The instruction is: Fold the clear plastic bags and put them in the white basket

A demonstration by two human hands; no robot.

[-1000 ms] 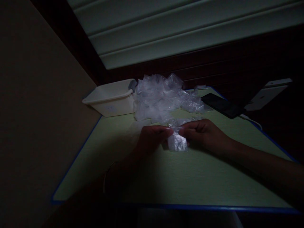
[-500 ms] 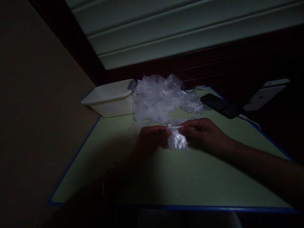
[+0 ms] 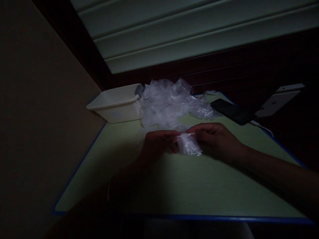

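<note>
The scene is dim. A small clear plastic bag (image 3: 188,145) hangs between my two hands just above a pale green table (image 3: 189,186). My left hand (image 3: 156,145) pinches the bag's top edge at its left end. My right hand (image 3: 216,138) pinches the same edge at its right end. Behind them lies a heap of several similar clear bags (image 3: 169,103).
A white plastic tub (image 3: 116,105) stands at the table's far left, next to the heap. A dark phone (image 3: 233,111) with a white cable lies at the far right, beside a pale flat device (image 3: 279,99). The table has a blue edge; a wall stands on the left.
The bag's lower part has swung a little to the right and now tilts. Both hands keep their pinch on its top edge and have hardly moved.
</note>
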